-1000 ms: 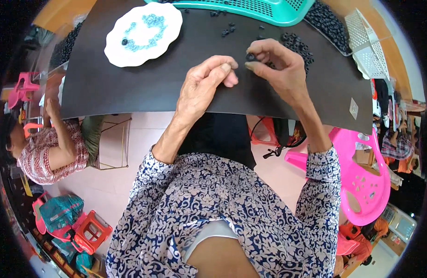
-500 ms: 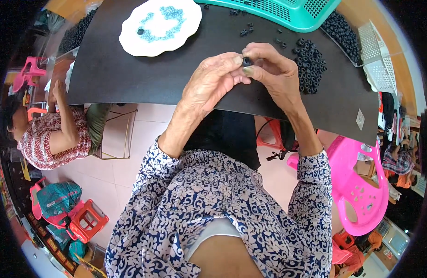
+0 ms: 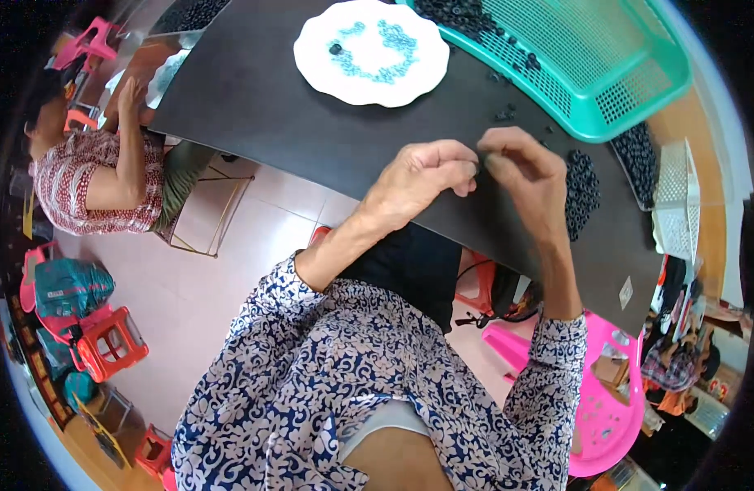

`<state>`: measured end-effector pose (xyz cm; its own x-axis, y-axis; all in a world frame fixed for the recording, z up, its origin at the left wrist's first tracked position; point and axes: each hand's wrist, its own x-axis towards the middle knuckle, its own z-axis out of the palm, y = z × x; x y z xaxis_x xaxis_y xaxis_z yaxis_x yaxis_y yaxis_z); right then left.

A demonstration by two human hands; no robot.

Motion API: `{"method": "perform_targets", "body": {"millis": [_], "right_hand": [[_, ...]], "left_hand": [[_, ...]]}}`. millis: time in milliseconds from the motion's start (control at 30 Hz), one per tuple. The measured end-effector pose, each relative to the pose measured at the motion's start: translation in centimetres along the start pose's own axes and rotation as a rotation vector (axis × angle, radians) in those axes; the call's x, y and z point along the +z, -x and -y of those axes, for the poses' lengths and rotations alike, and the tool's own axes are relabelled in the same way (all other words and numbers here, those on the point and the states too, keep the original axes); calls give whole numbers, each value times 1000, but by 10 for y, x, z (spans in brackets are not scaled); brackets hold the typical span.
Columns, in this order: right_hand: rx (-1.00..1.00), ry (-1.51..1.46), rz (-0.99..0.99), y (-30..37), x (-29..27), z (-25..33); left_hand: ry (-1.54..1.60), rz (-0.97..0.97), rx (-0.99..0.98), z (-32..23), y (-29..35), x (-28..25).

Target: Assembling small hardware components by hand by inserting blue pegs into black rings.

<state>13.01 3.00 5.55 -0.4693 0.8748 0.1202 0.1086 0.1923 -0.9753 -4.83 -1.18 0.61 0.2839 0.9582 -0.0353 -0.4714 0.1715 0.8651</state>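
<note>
- At the left, the counter (image 3: 254,90) has a wide bare part, which gives good open room for moving; its near edge runs on a slant.
- Next, on the far side, is the plate (image 3: 318,59). One black piece (image 3: 336,49) lies on it, toward the left.
- The left hand (image 3: 426,176) is above the counter, close to the near edge. Its thumb and fingers are drawn together; if they hold something, I cannot tell.
- The right hand (image 3: 531,168) is just beside it, the fingertips almost meeting. Thumb and finger stand narrow; a piece between them I cannot make out.
- The step in hand seems to be fingertip work on small pieces; the next move calls, I think, for a light, exact pinch.
- The pile (image 3: 581,196) of black pieces lies just right of the right hand, so room there is tight.
- Far right, the rim of the green basket (image 3: 679,69), which holds more pieces, limits the reach.
</note>
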Motion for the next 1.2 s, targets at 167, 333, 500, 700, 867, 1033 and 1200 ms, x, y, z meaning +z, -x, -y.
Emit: {"method": "perform_targets", "body": {"millis": [167,333,500,700,867,1033,1200], "right_hand": [[-195,392,-26,-76,10,13],[-755,1064,194,-145,21,-20],[-551,959,113,-163,22,-23],[-387,882,136,-151,24,-8],[-655,961,204,-164,36,-22],[-701,1073,284,-176,45,-29],[-410,865,114,-167,45,-19]], "left_hand": [[-263,-32,63,2,4,1],[-446,10,140,2,3,4],[-414,38,177,6,2,4],[-406,43,308,5,5,2],[-384,51,336,10,3,6],[-415,50,358,11,2,5],[-418,61,375,12,2,4]]}}
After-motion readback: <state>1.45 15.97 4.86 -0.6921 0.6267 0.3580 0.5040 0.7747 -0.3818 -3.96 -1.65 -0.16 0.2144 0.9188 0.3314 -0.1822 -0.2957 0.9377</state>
